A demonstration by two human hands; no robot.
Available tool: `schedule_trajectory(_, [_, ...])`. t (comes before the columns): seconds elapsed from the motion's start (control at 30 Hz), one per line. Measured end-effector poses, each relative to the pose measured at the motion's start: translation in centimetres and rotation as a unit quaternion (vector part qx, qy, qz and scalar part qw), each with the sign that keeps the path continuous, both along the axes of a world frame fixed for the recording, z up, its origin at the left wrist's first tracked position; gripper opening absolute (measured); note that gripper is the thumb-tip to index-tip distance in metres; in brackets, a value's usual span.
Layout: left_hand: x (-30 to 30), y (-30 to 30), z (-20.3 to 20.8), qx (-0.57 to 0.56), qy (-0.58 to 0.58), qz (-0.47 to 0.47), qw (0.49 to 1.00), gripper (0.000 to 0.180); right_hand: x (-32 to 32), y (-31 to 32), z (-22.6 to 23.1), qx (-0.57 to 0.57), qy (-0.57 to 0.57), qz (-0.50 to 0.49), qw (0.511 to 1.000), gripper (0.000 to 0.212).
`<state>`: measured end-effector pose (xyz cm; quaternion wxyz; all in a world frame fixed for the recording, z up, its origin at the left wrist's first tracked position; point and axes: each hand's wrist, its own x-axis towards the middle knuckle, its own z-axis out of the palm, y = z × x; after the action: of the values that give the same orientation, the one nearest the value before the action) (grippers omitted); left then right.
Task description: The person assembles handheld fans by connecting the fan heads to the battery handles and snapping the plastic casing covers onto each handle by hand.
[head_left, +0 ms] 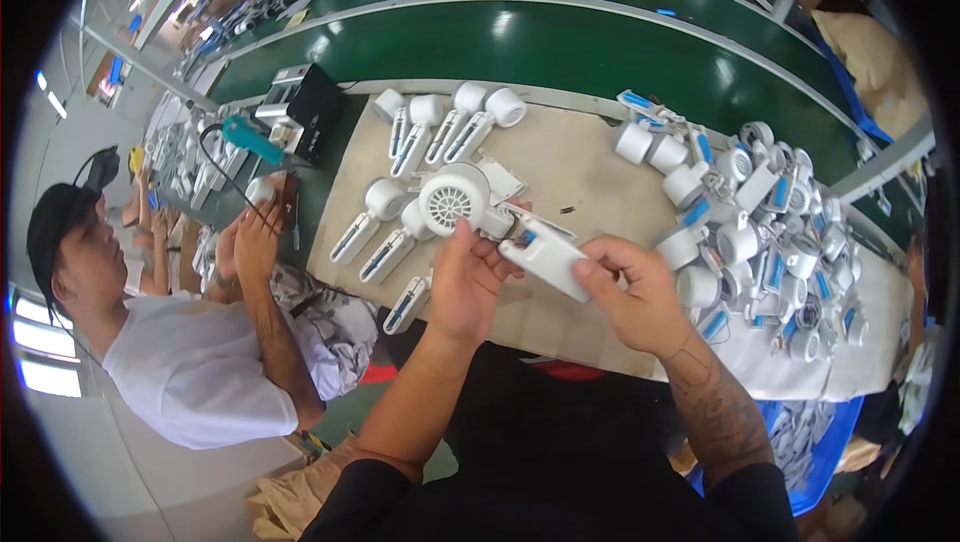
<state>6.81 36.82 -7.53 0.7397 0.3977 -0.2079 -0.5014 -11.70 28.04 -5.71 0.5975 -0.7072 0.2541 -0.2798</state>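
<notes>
In my left hand [468, 282] is a white handheld fan [455, 204] with a round slotted grille, its head turned up toward me. The thumb lies at the grille's lower edge and the fingers curl behind. My right hand [632, 292] pinches the end of a long white handle shell [547, 260] between thumb and fingers. The shell's other end meets the fan near my left fingertips; whether they are joined I cannot tell. Left of my left hand, several fan units with open handles [387, 257] lie on the beige table cover [585, 177].
A large pile of white fan parts with blue pieces [765, 232] covers the right side. Several more fan units [455, 132] lie at the back. A green conveyor [560, 52] runs beyond the table. At left, a co-worker [200, 352] sits near a teal power tool [252, 140]. A blue bin [835, 452] stands lower right.
</notes>
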Motion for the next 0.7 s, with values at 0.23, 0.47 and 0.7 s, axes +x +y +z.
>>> schedule_trajectory(0.23, [-2.0,0.3,0.7,0.006,-0.162,-0.001,0.987,0.038,0.6,0.2,-0.9,-0.035,0.017,-0.060,0.997,0.016])
schedule_trajectory(0.47, [-1.2,1.1,1.5,-0.004,-0.072,0.088,0.993,0.034,0.5,1.1,-1.4,-0.030,-0.095,-0.167,0.981,0.026])
schedule_trajectory(0.7, [-2.1,2.5,-0.6,0.103,-0.124,-0.047,0.986,0.030,0.3,3.2,-4.4,-0.012,-0.018,-0.024,0.999,0.032])
